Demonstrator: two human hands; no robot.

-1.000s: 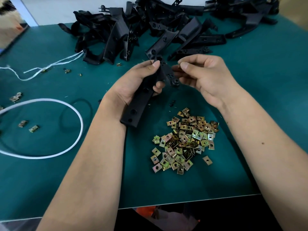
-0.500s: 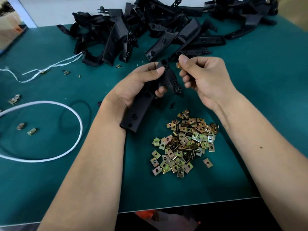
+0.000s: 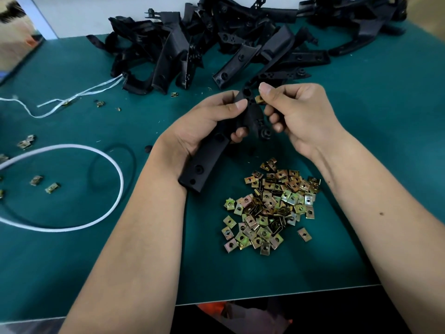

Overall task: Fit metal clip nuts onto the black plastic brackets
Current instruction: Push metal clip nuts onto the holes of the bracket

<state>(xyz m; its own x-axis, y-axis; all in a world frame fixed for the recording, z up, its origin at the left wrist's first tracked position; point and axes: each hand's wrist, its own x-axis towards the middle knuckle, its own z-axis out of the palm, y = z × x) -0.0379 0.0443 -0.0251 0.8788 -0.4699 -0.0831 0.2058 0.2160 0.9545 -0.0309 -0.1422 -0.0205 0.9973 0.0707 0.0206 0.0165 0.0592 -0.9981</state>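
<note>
Here we take the heap of loose clip nuts (image 3: 271, 208) on the green mat (image 3: 385, 141) as our landmark and read across from the left. Far to its left we see a white cord (image 3: 119, 179) curving in a loop, with a thin black ring (image 3: 131, 153) lying just inside the loop's right side and a few stray nuts (image 3: 51, 188) scattered within and beyond it; farther back on that side lie white strings (image 3: 79, 94). Up and to the left of the heap, our left hand (image 3: 202, 124) grips a black plastic bracket (image 3: 204, 165), thumb laid along its top face and fingers curled beneath it, so that the bracket slants from its near end beside the left wrist up toward its far end above the heap. Directly beyond the heap, at that far end, we hold a single clip nut (image 3: 260, 99) pinched between thumb and forefinger of our right hand (image 3: 303, 116), the nut touching the bracket's edge (whether it has slid on at all, we cannot tell). The remaining right fingers are curled loosely. Well behind the heap, along the mat's far edge, sprawls a pile of brackets (image 3: 240, 44).
</note>
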